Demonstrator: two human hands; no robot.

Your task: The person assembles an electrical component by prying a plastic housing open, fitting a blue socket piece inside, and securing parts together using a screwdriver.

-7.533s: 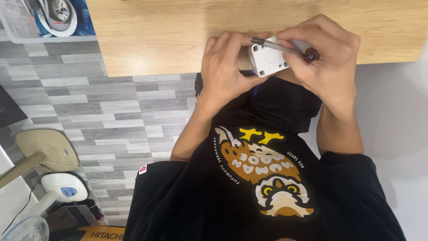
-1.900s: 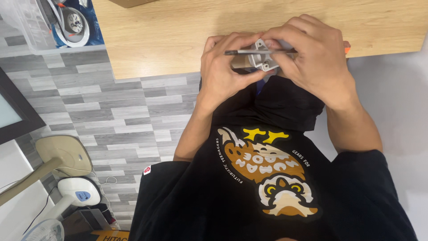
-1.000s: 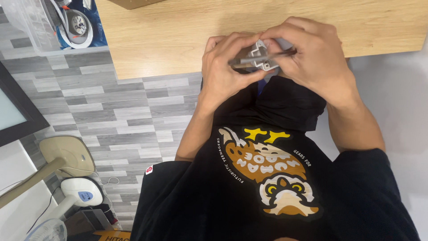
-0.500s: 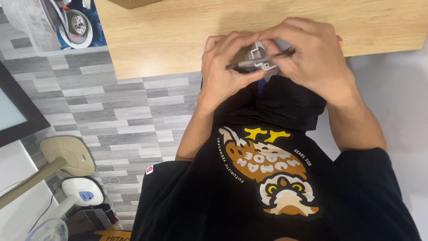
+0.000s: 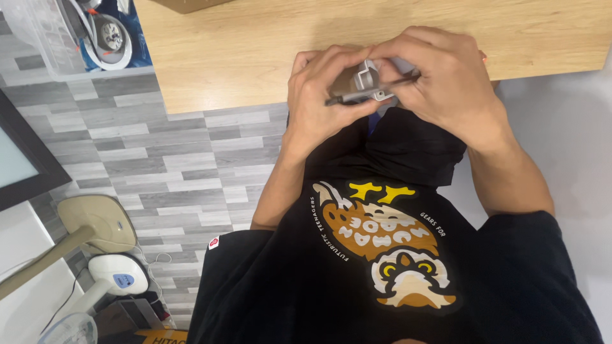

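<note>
My left hand (image 5: pixel 317 102) grips a small grey and white device (image 5: pixel 364 86) from its left side, at the near edge of a wooden table (image 5: pixel 255 44). My right hand (image 5: pixel 443 83) wraps over the device from the right and pinches a thin dark tool (image 5: pixel 400 81) against it. Fingers hide most of the device. Both hands are held above my lap and black printed shirt (image 5: pixel 382 274).
A clear plastic bin (image 5: pixel 57 32) with round white parts stands on the floor at the top left. A dark screen edge (image 5: pixel 25 159), a beige stand base (image 5: pixel 95 220) and a white fan (image 5: pixel 111 280) crowd the lower left over grey plank flooring.
Since the earliest frame the device has turned from its white face up to edge-on between my hands. Over the last second both hands stay closed on it with only slight shifts.
</note>
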